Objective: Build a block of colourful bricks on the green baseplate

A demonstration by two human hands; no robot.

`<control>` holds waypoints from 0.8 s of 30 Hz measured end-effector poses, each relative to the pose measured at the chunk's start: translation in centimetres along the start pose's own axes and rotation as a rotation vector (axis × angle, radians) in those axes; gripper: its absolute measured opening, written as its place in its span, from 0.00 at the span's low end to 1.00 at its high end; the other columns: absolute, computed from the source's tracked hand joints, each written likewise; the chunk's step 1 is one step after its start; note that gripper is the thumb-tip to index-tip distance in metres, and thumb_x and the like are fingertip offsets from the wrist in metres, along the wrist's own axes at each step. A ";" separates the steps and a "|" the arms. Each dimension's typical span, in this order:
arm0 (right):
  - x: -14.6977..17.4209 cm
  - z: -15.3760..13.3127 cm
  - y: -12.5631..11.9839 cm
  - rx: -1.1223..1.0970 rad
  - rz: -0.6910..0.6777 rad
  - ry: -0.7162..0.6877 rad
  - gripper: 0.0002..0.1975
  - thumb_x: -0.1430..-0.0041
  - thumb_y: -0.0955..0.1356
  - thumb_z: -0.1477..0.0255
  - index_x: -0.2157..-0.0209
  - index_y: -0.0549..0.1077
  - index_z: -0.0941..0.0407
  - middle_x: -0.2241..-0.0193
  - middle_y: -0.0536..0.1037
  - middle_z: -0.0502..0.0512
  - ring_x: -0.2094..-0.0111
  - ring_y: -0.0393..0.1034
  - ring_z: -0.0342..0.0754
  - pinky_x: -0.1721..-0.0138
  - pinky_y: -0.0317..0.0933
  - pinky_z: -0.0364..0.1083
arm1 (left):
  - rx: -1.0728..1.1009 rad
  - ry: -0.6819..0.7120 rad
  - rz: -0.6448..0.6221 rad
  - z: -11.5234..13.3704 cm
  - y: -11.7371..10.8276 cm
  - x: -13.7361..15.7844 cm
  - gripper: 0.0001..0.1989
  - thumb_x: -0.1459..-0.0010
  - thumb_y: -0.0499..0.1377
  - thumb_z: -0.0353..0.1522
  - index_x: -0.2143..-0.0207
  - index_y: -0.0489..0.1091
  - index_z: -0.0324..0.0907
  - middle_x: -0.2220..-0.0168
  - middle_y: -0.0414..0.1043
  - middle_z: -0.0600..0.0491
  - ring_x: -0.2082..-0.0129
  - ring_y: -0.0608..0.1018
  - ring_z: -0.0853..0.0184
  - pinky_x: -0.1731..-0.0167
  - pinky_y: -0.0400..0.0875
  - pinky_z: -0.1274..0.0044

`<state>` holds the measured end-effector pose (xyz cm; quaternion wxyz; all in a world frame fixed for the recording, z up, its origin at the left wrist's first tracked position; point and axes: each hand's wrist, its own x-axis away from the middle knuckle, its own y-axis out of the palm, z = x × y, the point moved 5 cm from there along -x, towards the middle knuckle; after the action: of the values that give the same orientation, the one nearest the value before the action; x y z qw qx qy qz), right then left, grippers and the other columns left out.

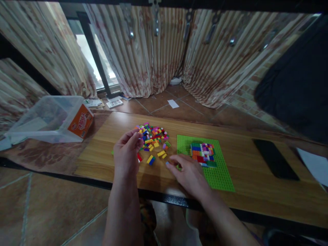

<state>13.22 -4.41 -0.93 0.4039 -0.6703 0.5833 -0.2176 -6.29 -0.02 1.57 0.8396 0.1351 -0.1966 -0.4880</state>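
My left hand [127, 145] is raised at the near left side of a heap of small toy bricks [153, 135]. Its thumb and fingers are pinched together, and whatever they may hold is too small to make out. Over the table, my right hand [189, 172] has its thumb and forefinger closed on a small light-blue brick [167, 163]. Just beyond those fingertips lie yellow bricks [161, 153]. A yellow-and-blue block [151, 160] rests between the hands. On the green baseplate [220, 177] stands a multicoloured brick build [202, 153], next to my right hand.
At the left stands a clear plastic bin [46, 133] with an orange label. A black phone-like slab [275, 159] and a white sheet [314, 164] lie on the right of the wooden table [248, 167]. Curtains [143, 68] hang beyond it, and a dark shape [294, 78] fills the upper right.
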 end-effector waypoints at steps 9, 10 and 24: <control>-0.4 -0.7 1.8 0.192 -0.126 0.064 0.01 0.42 0.69 0.71 0.68 0.72 0.52 0.70 0.77 0.51 0.69 0.70 0.49 0.68 0.55 0.46 | 0.047 0.004 0.020 0.6 -0.7 -0.2 0.15 0.64 0.69 0.31 0.70 0.76 0.36 0.76 0.71 0.56 0.79 0.69 0.77 0.77 0.64 0.84; -0.6 -0.8 2.1 0.169 -0.121 0.068 0.01 0.42 0.69 0.71 0.67 0.73 0.52 0.69 0.77 0.52 0.69 0.70 0.49 0.68 0.56 0.46 | 0.051 0.003 0.017 0.6 -0.7 -0.2 0.15 0.64 0.69 0.30 0.70 0.76 0.36 0.76 0.72 0.56 0.79 0.69 0.77 0.77 0.64 0.84; -3.6 0.5 1.5 -0.074 0.193 0.073 0.13 0.38 0.63 0.74 0.56 0.76 0.54 0.61 0.78 0.57 0.58 0.73 0.53 0.54 0.65 0.51 | 0.053 -0.008 -0.002 0.9 -1.5 -0.3 0.15 0.63 0.70 0.32 0.69 0.76 0.36 0.75 0.71 0.55 0.77 0.70 0.77 0.75 0.64 0.83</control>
<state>11.86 -0.81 -1.78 0.3765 -0.6170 0.6672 -0.1800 -7.96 -0.53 1.70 0.8344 0.1554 -0.2126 -0.4841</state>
